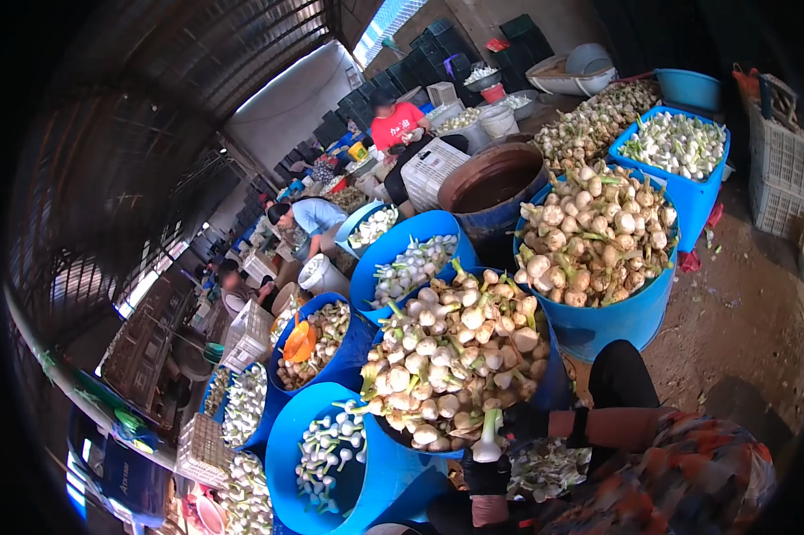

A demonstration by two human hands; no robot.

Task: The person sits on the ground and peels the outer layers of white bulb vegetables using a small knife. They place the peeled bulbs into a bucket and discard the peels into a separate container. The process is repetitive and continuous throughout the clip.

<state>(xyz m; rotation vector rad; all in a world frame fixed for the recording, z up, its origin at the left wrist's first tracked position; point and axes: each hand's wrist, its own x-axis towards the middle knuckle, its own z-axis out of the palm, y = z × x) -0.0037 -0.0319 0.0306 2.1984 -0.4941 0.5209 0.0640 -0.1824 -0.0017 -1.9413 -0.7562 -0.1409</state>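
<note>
My left hand (486, 472), in a dark glove, holds a white garlic bulb (487, 449) with its green stem pointing up. Beside the stem is my right hand (528, 422), also dark-gloved, with a dark band at its wrist; its fingers are too dark to tell whether they grip anything. Just beyond both hands stands a blue tub (557, 374) heaped with brownish untrimmed garlic (442, 354). To the left, a light-blue tub (382, 461) contains clean white garlic bulbs with short stems (332, 455). Papery garlic peelings (549, 468) lie below my hands.
Another blue tub (596, 328) of garlic and a blue rectangular bin (696, 200) stand to the right. Further off are a rusty drum (462, 190), an orange scoop (300, 341) and white crates (248, 334). A person in a red shirt (395, 127) and others sit among tubs.
</note>
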